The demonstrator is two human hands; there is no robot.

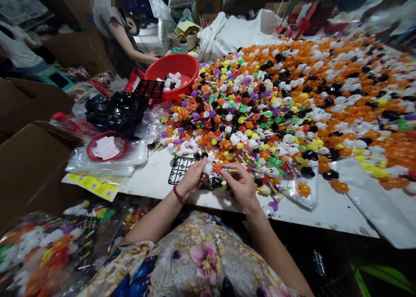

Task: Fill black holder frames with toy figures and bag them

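Close to the table's front edge, my left hand pinches a small white plastic figure. Fingers of my right hand are closed on a striped toy stick, whose red end piece meets the white figure between the hands. Whether the two pieces are joined, I cannot tell. Beneath my left hand lies a black plastic grid tray, partly hidden. A big heap of similar small striped sticks with colourful ends spreads just beyond both hands.
Orange, white and black plastic figures cover the table's right side. Back left stands a red basin holding white pieces. Further left are a red basket of white slips, a black bag and cardboard boxes. Behind, a person stands.
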